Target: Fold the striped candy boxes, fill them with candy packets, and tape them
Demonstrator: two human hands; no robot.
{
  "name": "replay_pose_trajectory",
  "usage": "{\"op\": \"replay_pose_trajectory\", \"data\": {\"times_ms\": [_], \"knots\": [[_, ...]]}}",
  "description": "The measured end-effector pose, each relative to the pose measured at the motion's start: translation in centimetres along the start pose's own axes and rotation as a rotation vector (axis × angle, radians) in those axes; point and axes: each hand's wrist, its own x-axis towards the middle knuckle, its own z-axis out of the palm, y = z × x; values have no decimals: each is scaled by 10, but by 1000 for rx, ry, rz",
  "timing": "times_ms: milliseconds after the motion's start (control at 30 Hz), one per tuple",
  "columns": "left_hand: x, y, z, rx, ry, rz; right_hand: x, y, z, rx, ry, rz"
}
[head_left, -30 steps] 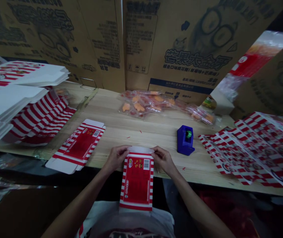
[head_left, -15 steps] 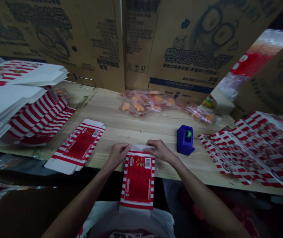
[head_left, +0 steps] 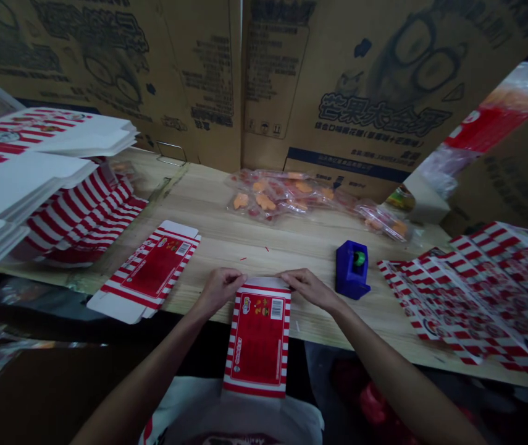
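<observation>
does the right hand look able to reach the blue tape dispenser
Likely yes: nothing seems to stand between the right hand and the blue tape dispenser, though that hand holds a red carton.

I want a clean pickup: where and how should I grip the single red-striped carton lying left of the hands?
Pinch the white near end of the carton, ideally from the front side of the table: the carton lies flat, and that end appears to overhang, leaving room to reach beneath.
</observation>
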Motion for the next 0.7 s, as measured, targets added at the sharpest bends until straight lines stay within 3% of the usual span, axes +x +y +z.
{"op": "replay_pose_trajectory", "data": {"times_ms": [167,333,700], "knots": [[-8,7,-5,19,-58,52,-24,16,19,144,174,43],[-17,12,-7,163,-24,174,-26,12,27,149,267,75],[-12,16,2,269,-66,216,-22,7,19,227,255,165]]}}
